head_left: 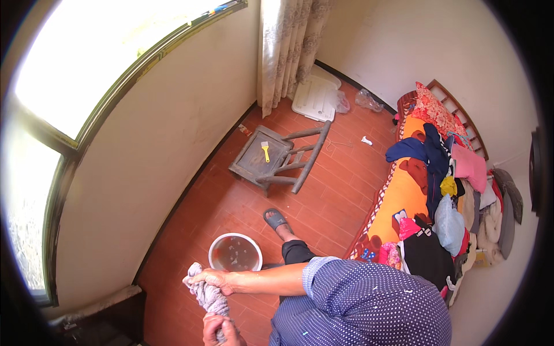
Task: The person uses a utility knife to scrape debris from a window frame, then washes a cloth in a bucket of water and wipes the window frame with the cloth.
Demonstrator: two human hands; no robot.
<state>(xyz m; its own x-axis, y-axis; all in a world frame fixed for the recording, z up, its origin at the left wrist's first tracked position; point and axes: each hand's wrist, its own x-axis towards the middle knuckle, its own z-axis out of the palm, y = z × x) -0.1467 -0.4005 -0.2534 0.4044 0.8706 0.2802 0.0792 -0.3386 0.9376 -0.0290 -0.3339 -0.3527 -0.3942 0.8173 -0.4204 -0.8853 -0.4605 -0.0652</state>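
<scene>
The grey twisted cloth (pixel 210 297) is at the lower left of the view, gripped by both hands just beside the white-rimmed basin (pixel 260 254); its height above the floor cannot be told. The right hand (pixel 214 279) has its fingers wrapped round the upper length, a bunched end showing past the grip. The left hand (pixel 218 330) has its fingers curled tightly round the lower length, partly cut off by the lower edge. The spaced grips appear to keep the twist tight; the nearby basin, holding murky water (pixel 234 254), would suit catching drips. The right forearm (pixel 262 281) crosses just below the basin, limiting approach from that side. A sandalled foot (pixel 277 220) stands near the basin's rim. Beyond, a low wooden chair (pixel 248 162) occupies the floor, a yellow-handled brush (pixel 265 151) lying on its seat. At right, the bed (pixel 393 199) carries heaped clothes (pixel 425 249). A white plastic panel (pixel 311 99) and clear bag (pixel 368 101) lie by the far wall, near the patterned curtain (pixel 283 49).
</scene>
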